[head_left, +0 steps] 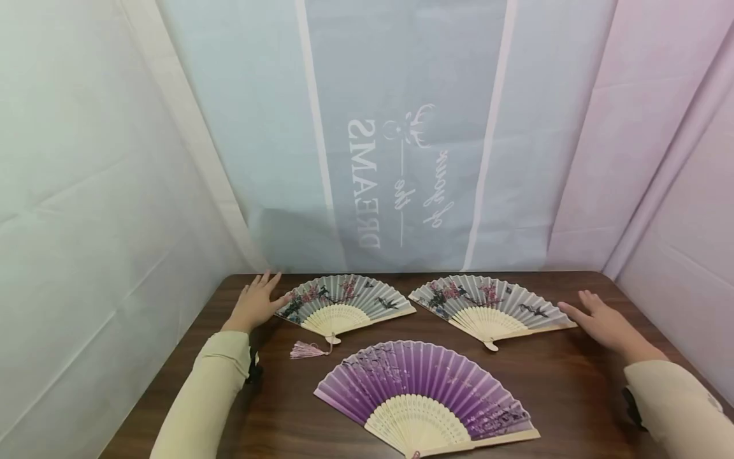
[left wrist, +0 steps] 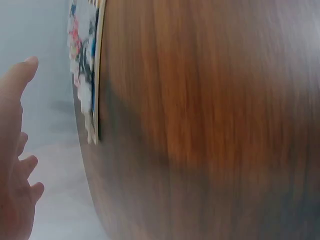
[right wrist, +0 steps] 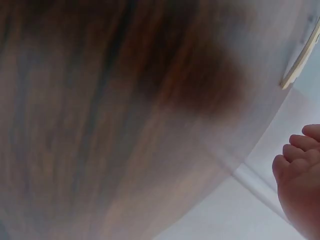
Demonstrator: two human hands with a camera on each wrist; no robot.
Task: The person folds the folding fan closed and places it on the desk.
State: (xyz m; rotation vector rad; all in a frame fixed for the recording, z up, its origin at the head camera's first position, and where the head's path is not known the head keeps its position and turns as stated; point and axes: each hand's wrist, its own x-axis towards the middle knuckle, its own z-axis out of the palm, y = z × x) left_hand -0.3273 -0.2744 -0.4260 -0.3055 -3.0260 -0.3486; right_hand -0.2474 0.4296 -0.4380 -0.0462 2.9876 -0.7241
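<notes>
Three spread folding fans lie on the brown table. At the back left is a pale fan with red blossoms, a dark bird and a pink tassel. My left hand is at its left corner, fingers spread and thumb at the fan's edge. To the right lies a second pale fan with a similar print. Near its right tip is my right hand, fingers extended and holding nothing. A purple fan with pale ribs spreads in front, nearest me. The left wrist view shows the left thumb apart from the other fingers.
A dark wood-grain table carries the fans, with rounded far corners. Behind it hangs a grey-blue cloth with mirrored lettering. White cloth walls close in both sides.
</notes>
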